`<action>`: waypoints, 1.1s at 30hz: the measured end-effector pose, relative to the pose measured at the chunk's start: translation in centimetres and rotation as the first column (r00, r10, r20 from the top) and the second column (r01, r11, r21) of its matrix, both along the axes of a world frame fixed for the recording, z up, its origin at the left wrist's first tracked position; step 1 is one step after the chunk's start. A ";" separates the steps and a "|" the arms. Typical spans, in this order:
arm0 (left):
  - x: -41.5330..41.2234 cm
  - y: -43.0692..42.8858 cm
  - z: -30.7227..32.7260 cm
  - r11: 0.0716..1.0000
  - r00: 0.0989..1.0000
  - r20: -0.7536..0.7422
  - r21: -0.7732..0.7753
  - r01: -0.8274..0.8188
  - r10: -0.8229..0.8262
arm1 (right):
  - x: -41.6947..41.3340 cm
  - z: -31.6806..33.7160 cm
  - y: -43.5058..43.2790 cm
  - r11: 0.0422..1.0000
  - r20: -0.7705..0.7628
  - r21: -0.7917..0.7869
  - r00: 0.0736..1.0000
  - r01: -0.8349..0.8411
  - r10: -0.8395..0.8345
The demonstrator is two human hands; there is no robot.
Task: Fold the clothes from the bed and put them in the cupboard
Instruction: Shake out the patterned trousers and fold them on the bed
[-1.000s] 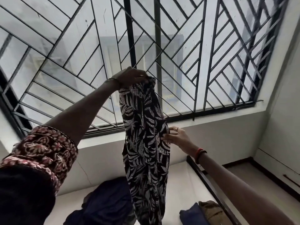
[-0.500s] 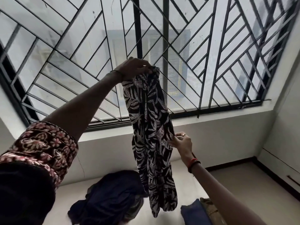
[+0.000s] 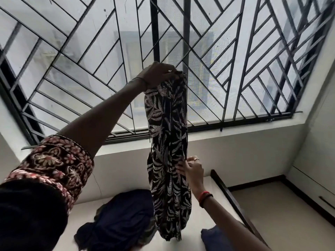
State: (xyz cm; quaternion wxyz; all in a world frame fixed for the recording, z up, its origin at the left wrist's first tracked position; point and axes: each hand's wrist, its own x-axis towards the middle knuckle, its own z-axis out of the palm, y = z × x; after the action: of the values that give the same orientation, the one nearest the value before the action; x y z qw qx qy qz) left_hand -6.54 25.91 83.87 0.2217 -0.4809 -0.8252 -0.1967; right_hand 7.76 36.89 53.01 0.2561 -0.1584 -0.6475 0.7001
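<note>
A black garment with a white leaf print (image 3: 168,142) hangs in a long narrow column in front of the window. My left hand (image 3: 158,74) is raised high and grips its bunched top end. Lower down, my right hand (image 3: 190,168) pinches the garment's right edge about halfway along. Its bottom end hangs free just above the bed (image 3: 203,211). A crumpled dark navy garment (image 3: 123,218) lies on the bed below left, and a folded dark blue cloth (image 3: 212,236) lies at the lower right.
A large window with a black diagonal metal grille (image 3: 226,60) fills the wall ahead above a white sill. The bed's dark wooden frame edge (image 3: 228,194) runs along the right. Pale floor and a white drawer unit with a dark handle (image 3: 326,201) lie to the right.
My left hand has lifted the printed garment higher, so its bottom end now clears the bed. My right hand has slid down its right edge while holding it.
</note>
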 end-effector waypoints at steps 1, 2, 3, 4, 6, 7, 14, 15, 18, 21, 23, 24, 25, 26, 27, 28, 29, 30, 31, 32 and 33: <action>0.2 0.1 0.1 1.000 1.000 0.001 -0.001 0.007 -0.007 | -0.3 -0.2 -0.1 1.000 0.007 -0.008 1.000 0.000 0.000; 0.4 0.3 0.2 1.000 1.000 0.001 0.004 0.014 -0.014 | -0.7 -0.4 -0.1 1.000 0.022 0.010 1.000 0.015 -0.015; 0.6 0.4 0.4 1.000 1.000 -0.001 0.010 0.020 -0.020 | -1.0 -0.5 -0.1 0.997 0.050 0.064 0.998 0.043 -0.046; 0.7 0.5 0.5 1.000 1.000 -0.003 0.015 0.026 -0.026 | -1.4 -0.6 0.0 0.990 0.077 0.127 0.994 0.067 -0.077; 0.8 0.6 0.7 0.999 0.999 -0.008 0.026 0.033 -0.033 | -1.8 -0.3 0.1 0.975 0.105 0.199 0.988 0.094 -0.117; 0.8 0.7 0.9 0.999 0.999 -0.013 0.030 0.033 -0.033 | -2.1 0.0 0.1 0.973 0.105 0.209 0.987 0.099 -0.123; 1.1 0.6 1.3 0.998 0.999 -0.012 0.054 0.034 -0.034 | -3.6 1.4 0.0 0.967 0.068 0.210 0.985 0.143 -0.161; 1.1 0.6 1.3 0.997 1.000 -0.010 0.065 0.029 -0.028 | -3.8 1.5 0.0 0.964 0.064 0.217 0.983 0.157 -0.174; 0.8 0.6 1.2 0.996 1.000 -0.008 0.088 0.029 -0.028 | -4.5 1.7 0.3 0.958 0.058 0.222 0.979 0.180 -0.198; 0.5 0.3 1.1 0.993 1.000 -0.019 0.112 0.022 -0.020 | -4.8 1.8 1.0 0.958 0.071 0.210 0.975 0.194 -0.213; 0.1 -0.1 1.0 0.993 1.000 -0.028 0.115 0.015 -0.011 | -4.9 1.7 1.8 0.952 0.058 0.210 0.969 0.223 -0.240; -0.2 -0.5 0.9 0.993 1.000 -0.026 0.121 0.014 -0.011 | -4.9 1.6 2.4 0.948 0.056 0.214 0.966 0.234 -0.251; -0.4 -0.8 0.8 0.991 1.000 -0.015 0.131 0.012 -0.010 | -4.8 1.6 3.0 0.946 0.058 0.222 0.965 0.238 -0.256; -0.6 -1.2 0.8 0.990 1.000 -0.005 0.143 0.010 -0.010 | -4.8 1.5 3.7 0.944 0.061 0.231 0.965 0.236 -0.256; -0.8 -1.7 0.7 0.989 1.000 0.002 0.149 0.005 -0.005 | -4.7 1.4 4.4 0.942 0.062 0.251 0.967 0.225 -0.248; -1.0 -2.0 0.7 0.989 1.000 0.008 0.149 -0.001 -0.001 | -4.6 1.3 5.0 0.937 0.056 0.277 0.970 0.211 -0.235; -1.1 -2.4 0.6 0.989 1.000 0.011 0.145 -0.012 0.010 | -4.4 1.4 5.6 0.933 0.047 0.305 0.975 0.191 -0.215; -1.3 -2.7 0.5 0.990 1.000 0.013 0.141 -0.025 0.023 | -4.2 1.5 6.0 0.927 0.033 0.333 0.980 0.173 -0.194; -1.4 -2.9 0.5 0.990 0.999 0.022 0.140 -0.033 0.030 | -3.9 1.6 6.4 0.919 0.024 0.363 0.984 0.156 -0.177; -1.5 -3.1 0.4 0.989 0.999 0.036 0.145 -0.037 0.032 | -3.8 1.6 6.7 0.909 0.017 0.391 0.987 0.143 -0.162; -1.7 -3.2 0.3 0.988 0.998 0.046 0.148 -0.040 0.034 | -3.6 1.7 7.0 0.902 0.020 0.414 0.989 0.124 -0.146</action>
State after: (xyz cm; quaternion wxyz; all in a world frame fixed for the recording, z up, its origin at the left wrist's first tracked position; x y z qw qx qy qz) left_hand -8.21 22.68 84.18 0.2424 -0.4432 -0.8216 -0.2641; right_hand 4.17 43.86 54.75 0.3152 -0.1629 -0.7741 0.5243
